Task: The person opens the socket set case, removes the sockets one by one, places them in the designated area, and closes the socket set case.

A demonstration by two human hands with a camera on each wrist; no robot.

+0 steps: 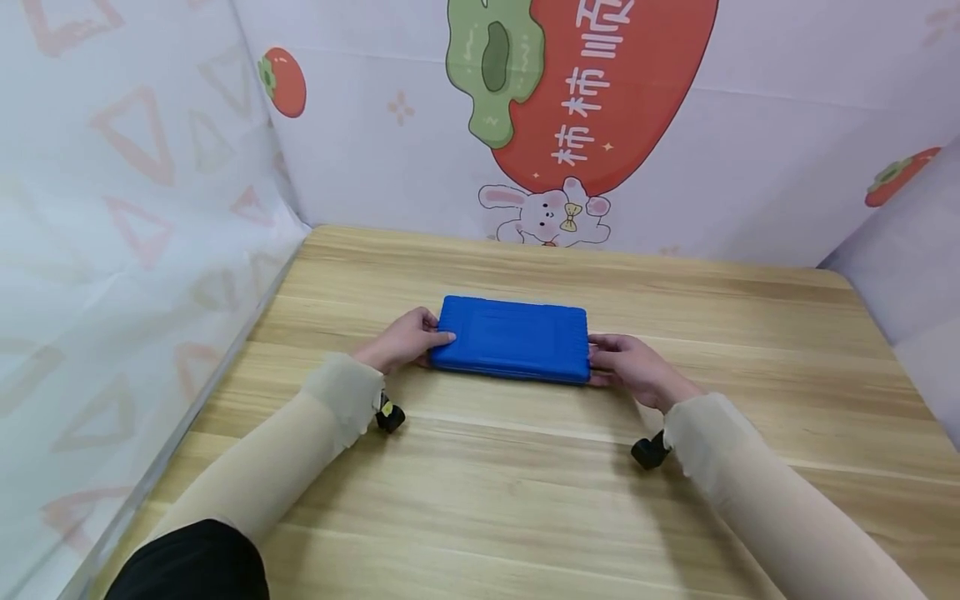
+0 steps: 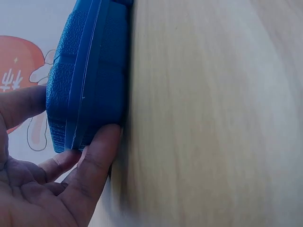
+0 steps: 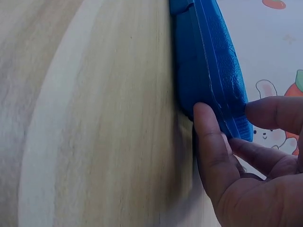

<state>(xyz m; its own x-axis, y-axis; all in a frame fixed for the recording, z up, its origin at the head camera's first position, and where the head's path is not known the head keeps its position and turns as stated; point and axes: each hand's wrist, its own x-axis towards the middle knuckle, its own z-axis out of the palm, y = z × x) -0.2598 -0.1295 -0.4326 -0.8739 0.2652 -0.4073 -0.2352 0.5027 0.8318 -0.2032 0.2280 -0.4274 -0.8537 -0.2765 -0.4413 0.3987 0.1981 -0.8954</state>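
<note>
As beige sleeves [image 1: 277,458] reach over the wood-grained desk [image 1: 517,500], the left hand [image 1: 405,340] pinches one short end of a blue case [image 1: 517,337], the right hand [image 1: 636,368] the other, fingers [image 2: 97,163] curled round pebbled, ribbed ends; flat, rectangular, it's short of the desk's far edge, before a printed backdrop [image 1: 360,158].

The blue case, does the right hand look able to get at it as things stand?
Very likely yes: the right hand touches one end of the blue case, nothing shows between them, and the left hand is at the opposite end.
</note>
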